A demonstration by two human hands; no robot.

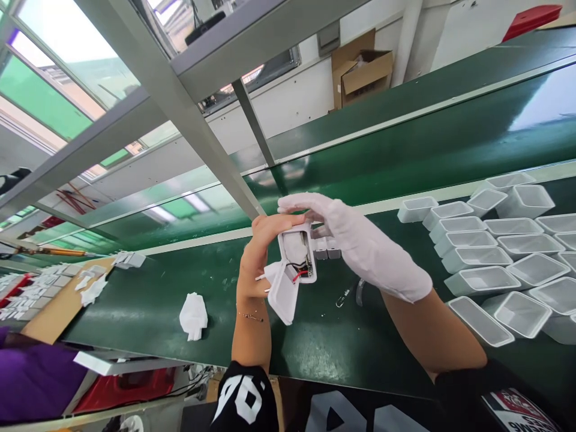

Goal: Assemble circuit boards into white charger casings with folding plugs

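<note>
A small white plastic casing is held up over the green bench, its open side showing a white block, a circuit board and black and red wires. Its white cover hangs below, swung aside, beside a white piece with thin pins. My bare left hand grips the casing from the left, fingers along its top. My right hand, in a white glove, curves over the top and right side, touching it; some of its fingertips are hidden. Small grey-white blocks show just behind the casing.
Many translucent white bins cover the right of the green bench. A crumpled white glove lies at left, near cardboard with white parts. A metal post rises behind the hands. A person's purple sleeve shows at lower left.
</note>
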